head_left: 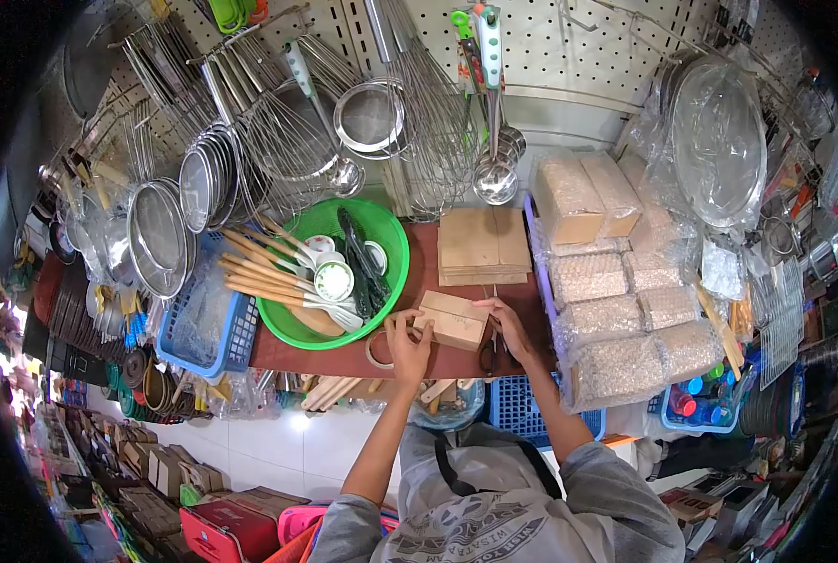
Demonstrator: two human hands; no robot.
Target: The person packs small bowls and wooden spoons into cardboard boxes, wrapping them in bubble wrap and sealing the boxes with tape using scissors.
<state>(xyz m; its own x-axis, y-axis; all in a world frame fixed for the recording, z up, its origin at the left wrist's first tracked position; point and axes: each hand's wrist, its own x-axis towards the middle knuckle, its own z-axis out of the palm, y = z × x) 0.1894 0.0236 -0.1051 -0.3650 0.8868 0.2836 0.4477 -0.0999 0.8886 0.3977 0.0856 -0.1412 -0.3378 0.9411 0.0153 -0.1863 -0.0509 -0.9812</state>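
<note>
A small closed brown cardboard box (454, 321) rests at the front of the red-brown tabletop, between my hands. My left hand (408, 347) grips its left side, fingers curled at the near corner. On the opposite side, my right hand (507, 328) has its fingers against the upper right corner of the box. Black-handled scissors (487, 358) lie beside my right hand, partly covered. Just left of my left hand is a roll of tape (378, 351), partly hidden. Flat folded cardboard boxes (482, 246) are stacked behind the box.
A green basin (398, 267) holds wooden-handled utensils, small bowls and black-wrapped items. A blue basket (203, 352) stands left of it. Bubble-wrapped boxes (607, 324) are piled on the right. Whisks (419, 113), strainers (156, 235) and ladles (496, 178) hang above the table.
</note>
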